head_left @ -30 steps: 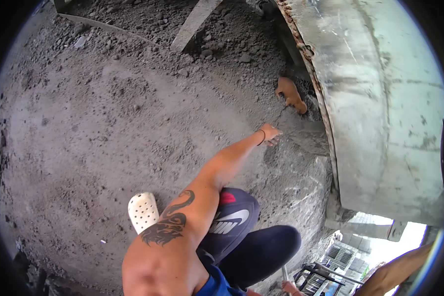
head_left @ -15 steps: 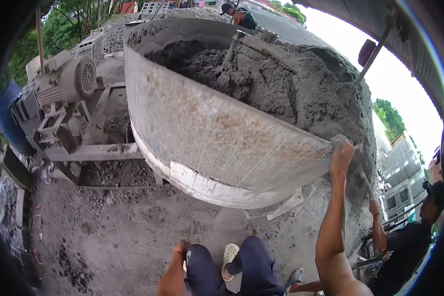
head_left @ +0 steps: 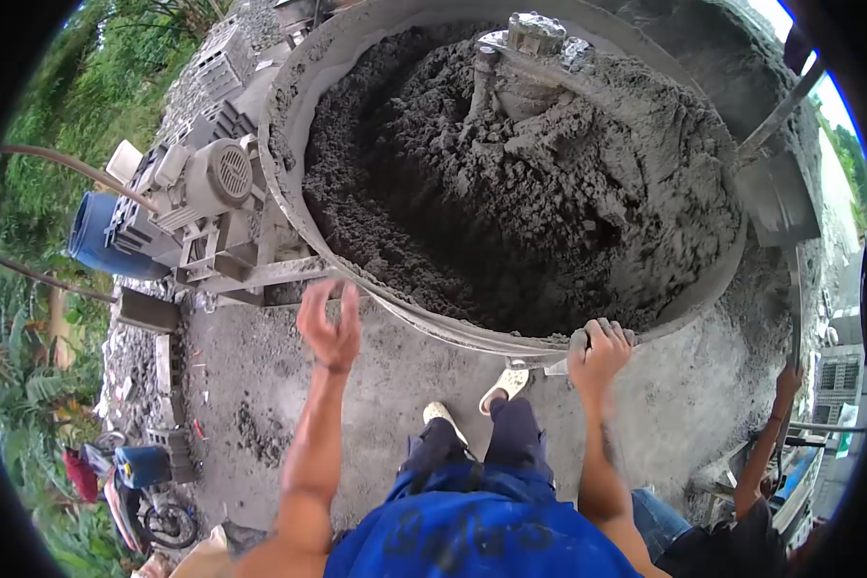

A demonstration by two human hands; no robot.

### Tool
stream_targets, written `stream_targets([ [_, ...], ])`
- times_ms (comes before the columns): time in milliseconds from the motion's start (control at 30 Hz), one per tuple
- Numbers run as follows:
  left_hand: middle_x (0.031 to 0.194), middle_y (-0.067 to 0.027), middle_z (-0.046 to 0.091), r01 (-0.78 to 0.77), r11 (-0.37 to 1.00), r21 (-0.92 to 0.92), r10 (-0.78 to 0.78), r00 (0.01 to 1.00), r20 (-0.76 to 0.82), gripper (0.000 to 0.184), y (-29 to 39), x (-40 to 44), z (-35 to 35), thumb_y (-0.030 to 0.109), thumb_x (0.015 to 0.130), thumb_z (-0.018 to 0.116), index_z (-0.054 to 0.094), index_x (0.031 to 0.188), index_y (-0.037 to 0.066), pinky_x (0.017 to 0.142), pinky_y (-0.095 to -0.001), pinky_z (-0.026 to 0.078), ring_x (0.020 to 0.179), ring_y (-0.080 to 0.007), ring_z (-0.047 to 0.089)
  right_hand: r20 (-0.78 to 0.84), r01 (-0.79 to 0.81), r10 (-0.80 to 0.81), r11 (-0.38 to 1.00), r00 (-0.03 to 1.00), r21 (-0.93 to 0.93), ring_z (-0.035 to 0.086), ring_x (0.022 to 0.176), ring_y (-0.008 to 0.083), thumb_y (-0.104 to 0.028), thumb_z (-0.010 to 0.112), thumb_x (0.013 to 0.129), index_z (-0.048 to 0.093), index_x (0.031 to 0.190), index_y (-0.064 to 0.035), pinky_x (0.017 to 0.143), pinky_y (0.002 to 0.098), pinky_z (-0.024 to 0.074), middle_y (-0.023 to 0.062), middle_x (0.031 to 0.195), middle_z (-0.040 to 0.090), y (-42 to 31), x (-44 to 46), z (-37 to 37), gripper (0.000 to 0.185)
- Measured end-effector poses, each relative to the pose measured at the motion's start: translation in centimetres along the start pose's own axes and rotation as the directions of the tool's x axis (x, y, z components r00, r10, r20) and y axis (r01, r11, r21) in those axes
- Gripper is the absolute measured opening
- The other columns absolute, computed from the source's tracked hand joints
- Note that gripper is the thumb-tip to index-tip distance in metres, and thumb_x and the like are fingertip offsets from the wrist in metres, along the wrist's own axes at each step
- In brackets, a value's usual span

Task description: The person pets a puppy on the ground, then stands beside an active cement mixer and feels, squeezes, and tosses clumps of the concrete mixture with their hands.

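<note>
A wide round mixer pan point(head_left: 409, 316) fills the upper middle, holding grey, crumbly wet mortar point(head_left: 511, 193). Over its near rim my right hand point(head_left: 599, 354) is closed, with the fingers wrapped over the edge. My left hand point(head_left: 330, 326) is raised beside the rim on the left, fingers curved and apart, holding nothing. Whether it touches the metal I cannot tell. A mortar-caked central hub point(head_left: 537, 37) with an arm rises out of the mix.
An electric motor point(head_left: 219, 176) on a metal frame adjoins the pan's left side. At right, a co-worker's hand point(head_left: 788, 380) grips a shovel point(head_left: 782, 207), its blade by the pan. A blue drum point(head_left: 101, 236), concrete blocks point(head_left: 223, 58) and a motorbike point(head_left: 154, 511) lie to the left.
My view has risen and tilted down into the pan. My left hand has come up from beside my knee to near the rim, while my right hand is still on the rim.
</note>
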State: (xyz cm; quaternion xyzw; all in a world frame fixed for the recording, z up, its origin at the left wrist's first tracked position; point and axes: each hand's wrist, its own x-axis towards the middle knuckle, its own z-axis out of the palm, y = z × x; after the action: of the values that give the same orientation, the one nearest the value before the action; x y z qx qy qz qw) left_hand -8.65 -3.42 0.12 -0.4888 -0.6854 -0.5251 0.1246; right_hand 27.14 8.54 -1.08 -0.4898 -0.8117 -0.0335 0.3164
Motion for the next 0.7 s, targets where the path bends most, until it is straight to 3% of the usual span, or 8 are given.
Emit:
stream_targets([
  [67,0.089,-0.0125,0.068,-0.099,0.994,0.037,0.095,0.991,0.093,0.016,1.6,5.1,3.1,0.012,0.084,0.069,0.066,0.096,0.001,0.075,-0.0348,0.052,0.082,-0.0279,0.066,0.042,-0.005,0.004,1.000,0.999,0.029,0.053,0.067,0.0286,-0.015,0.056,0.069,0.050,0.061,-0.0094,0.065,0.0417,0.0366,0.0062,0.066,0.055,0.1,0.0,-0.4,0.011],
  [167,0.089,-0.0176,0.070,0.199,0.955,0.220,-0.279,0.854,0.439,0.031,0.4,7.2,7.0,0.027,0.084,0.071,0.068,0.099,0.001,0.076,-0.0347,0.052,0.084,-0.0279,0.068,0.097,-0.028,0.023,0.998,0.995,0.048,0.055,0.069,0.0269,-0.016,0.058,0.069,0.052,0.062,-0.0099,0.065,0.0408,0.0380,0.0058,0.068,0.056,0.5,0.1,-1.4,0.011],
  [233,0.089,-0.0185,0.070,0.067,0.868,0.492,-0.362,0.763,0.535,0.038,0.6,7.6,7.6,0.036,0.084,0.069,0.070,0.100,0.002,0.076,-0.0374,0.052,0.085,-0.0305,0.068,0.162,-0.016,-0.001,0.995,0.987,0.102,0.055,0.069,0.0260,-0.016,0.060,0.069,0.053,0.063,-0.0100,0.065,0.0397,0.0386,0.0057,0.068,0.056,1.0,0.7,-1.6,0.011],
  [500,0.094,-0.0175,0.070,0.171,0.806,0.566,-0.533,0.625,0.570,0.042,0.4,8.5,8.3,0.043,0.082,0.066,0.069,0.107,0.008,0.081,-0.0428,0.051,0.092,-0.0344,0.066,0.279,-0.170,0.120,0.973,0.953,0.159,0.057,0.064,0.0275,-0.022,0.065,0.076,0.054,0.059,-0.0087,0.058,0.0417,0.0410,0.0070,0.064,0.057,1.2,2.7,-2.2,0.024],
  [567,0.103,-0.0161,0.069,-0.034,0.880,0.474,-0.453,0.242,0.858,0.045,0.1,9.6,9.2,0.040,0.083,0.068,0.066,0.115,0.009,0.087,-0.0409,0.050,0.098,-0.0328,0.065,0.306,-0.257,0.215,0.960,0.927,0.107,0.059,0.062,0.0310,-0.027,0.066,0.081,0.055,0.060,-0.0067,0.057,0.0444,0.0420,0.0093,0.064,0.059,0.8,4.2,-2.1,0.031],
  [600,0.103,-0.0161,0.069,-0.044,0.885,0.463,-0.442,0.234,0.866,0.045,-0.3,10.3,10.6,0.040,0.083,0.068,0.066,0.115,0.009,0.087,-0.0409,0.050,0.098,-0.0328,0.065,0.359,-0.467,0.432,0.884,0.828,0.012,0.059,0.062,0.0328,-0.029,0.065,0.083,0.056,0.062,-0.0062,0.057,0.0451,0.0424,0.0104,0.065,0.060,0.5,5.3,-2.0,0.033],
  [667,0.113,-0.0160,0.067,-0.325,0.915,0.240,-0.292,-0.122,0.949,0.050,-1.7,12.4,15.4,0.040,0.082,0.067,0.062,0.121,0.008,0.093,-0.0419,0.048,0.105,-0.0343,0.062,0.269,-0.628,0.643,0.764,0.717,-0.152,0.060,0.064,0.0364,-0.033,0.064,0.087,0.057,0.064,-0.0057,0.059,0.0459,0.0433,0.0130,0.069,0.062,-0.2,6.7,-1.2,0.036],
  [700,0.115,-0.0172,0.065,-0.283,0.951,0.128,-0.145,-0.039,0.989,0.050,-3.7,12.5,18.5,0.038,0.083,0.067,0.061,0.121,0.006,0.094,-0.0421,0.048,0.107,-0.0349,0.061,0.249,-0.642,0.661,0.749,0.708,-0.161,0.060,0.064,0.0364,-0.033,0.064,0.087,0.057,0.064,-0.0057,0.059,0.0459,0.0433,0.0130,0.069,0.062,-0.2,6.8,-0.7,0.036],
])
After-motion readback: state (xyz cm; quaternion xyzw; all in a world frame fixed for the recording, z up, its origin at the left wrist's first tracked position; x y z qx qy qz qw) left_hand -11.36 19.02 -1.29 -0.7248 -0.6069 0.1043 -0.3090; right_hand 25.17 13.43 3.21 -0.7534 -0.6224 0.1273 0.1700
